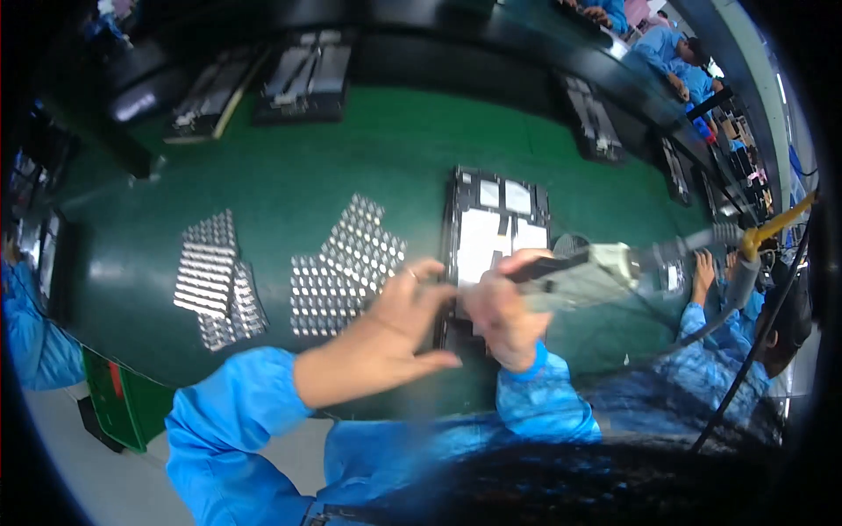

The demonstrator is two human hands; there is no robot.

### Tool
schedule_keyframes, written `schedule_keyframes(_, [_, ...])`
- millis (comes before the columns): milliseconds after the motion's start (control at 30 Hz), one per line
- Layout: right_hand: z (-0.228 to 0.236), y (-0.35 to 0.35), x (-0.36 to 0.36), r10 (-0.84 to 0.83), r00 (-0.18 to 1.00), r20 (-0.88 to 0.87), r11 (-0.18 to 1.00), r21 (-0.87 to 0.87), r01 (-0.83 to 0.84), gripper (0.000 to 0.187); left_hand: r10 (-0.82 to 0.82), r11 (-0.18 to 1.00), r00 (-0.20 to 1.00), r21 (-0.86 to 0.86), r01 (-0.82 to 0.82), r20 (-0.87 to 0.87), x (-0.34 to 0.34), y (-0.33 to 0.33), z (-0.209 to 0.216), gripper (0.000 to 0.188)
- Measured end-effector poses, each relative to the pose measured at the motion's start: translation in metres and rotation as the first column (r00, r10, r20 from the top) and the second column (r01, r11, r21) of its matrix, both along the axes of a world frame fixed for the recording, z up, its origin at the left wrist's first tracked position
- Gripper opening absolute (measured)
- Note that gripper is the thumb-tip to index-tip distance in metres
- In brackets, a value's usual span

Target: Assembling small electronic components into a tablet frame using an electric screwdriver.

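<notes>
My right hand (504, 311), blurred by motion, is closed round a light grey and black hand tool (583, 276) with a hose or cable at its far end. The tool lies nearly level over a flat black electronic unit (495, 250) with white panels; its kind is unclear. At that unit's left edge is my left hand (390, 324), thumb and fingers apart, with nothing seen in it. My hands cover the unit's near part. Left of it, overlapping sheets of small shiny parts (351, 263) lie on the green table (254, 167).
More sheets with rows of small parts (219, 276) lie further left. Similar black units stand along the back (307, 79) and right (592, 118). A yellow and grey hose (750, 241) hangs at right. Other people in blue sleeves (693, 324) work nearby. A green crate (123, 403) stands below.
</notes>
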State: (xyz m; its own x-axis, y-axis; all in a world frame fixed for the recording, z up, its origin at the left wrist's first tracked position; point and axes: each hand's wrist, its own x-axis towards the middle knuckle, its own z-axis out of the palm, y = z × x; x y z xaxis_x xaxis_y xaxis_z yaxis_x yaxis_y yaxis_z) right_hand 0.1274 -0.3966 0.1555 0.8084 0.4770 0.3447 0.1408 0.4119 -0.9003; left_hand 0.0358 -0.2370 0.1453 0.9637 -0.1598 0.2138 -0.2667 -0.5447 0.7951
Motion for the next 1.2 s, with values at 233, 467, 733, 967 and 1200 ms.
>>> schedule_keyframes(233, [0.053, -0.062, 0.067, -0.103, 0.995, 0.017, 0.878, 0.471, 0.083, 0.023, -0.025, 0.817, 0.972, 0.565, -0.116, 0.235, 0.028, -0.021, -0.004, 0.074])
schedule_keyframes(467, [0.043, -0.103, 0.112, -0.077, 0.997, -0.016, 0.927, 0.366, 0.077, 0.034, 0.216, 0.839, 0.963, 0.474, -0.267, 0.159, 0.173, 0.049, 0.013, 0.066])
schedule_keyframes(733, [0.053, -0.140, 0.101, -0.042, 0.994, -0.101, 0.983, 0.175, 0.060, 0.043, 0.111, 0.797, 0.891, 0.496, -0.344, 0.440, 0.240, 0.116, 0.010, 0.079])
schedule_keyframes(967, [0.050, -0.159, 0.138, 0.114, 0.981, -0.156, 0.988, 0.126, -0.094, 0.025, 0.540, 0.689, 0.833, 0.508, -0.517, 0.117, 0.102, 0.320, -0.018, 0.091])
schedule_keyframes(1200, [0.033, -0.156, 0.121, -0.189, 0.970, -0.150, 0.969, 0.130, 0.209, 0.025, 0.688, 0.714, 0.714, 0.053, -0.698, 0.131, 0.131, 0.316, -0.028, 0.047])
